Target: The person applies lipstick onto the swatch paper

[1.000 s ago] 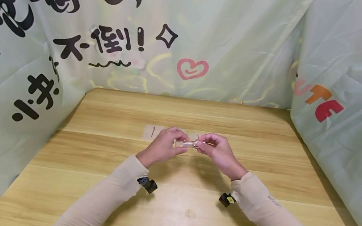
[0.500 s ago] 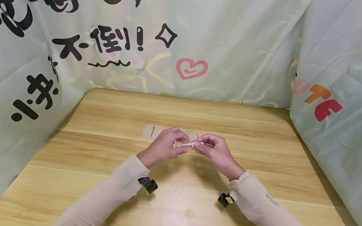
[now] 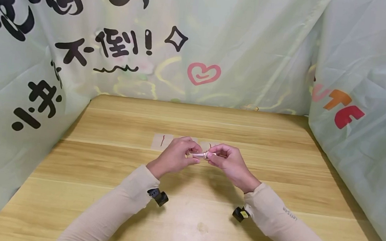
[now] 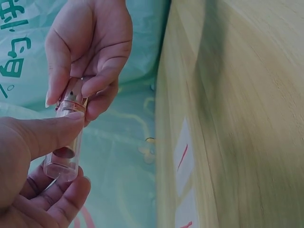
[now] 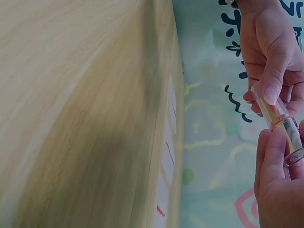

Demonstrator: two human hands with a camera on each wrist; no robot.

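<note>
A slim lipstick-like tube is held level between both hands above the table in the head view. My left hand [image 3: 175,155] pinches its clear cap [image 4: 61,172] between thumb and fingers. At the other end, my right hand [image 3: 233,164] grips the shiny metallic body [image 5: 292,135] with thumb and fingertips. A reddish band circles the tube where clear and metallic parts meet. Through the clear wall, a slanted brownish end shows in the left wrist view. Fingers cover much of the tube, so its exact kind is hard to tell.
Pale paper cards [image 3: 161,142] with red marks lie on the wooden table [image 3: 182,228] just beyond the hands. Pale printed cloth [image 3: 249,44] hangs along the back and both sides. A black wrist camera [image 3: 160,198] sits on each sleeve.
The right hand has shifted slightly left towards the left hand. More of the clear cap now looks filled by the metallic part. The left hand has barely moved.
</note>
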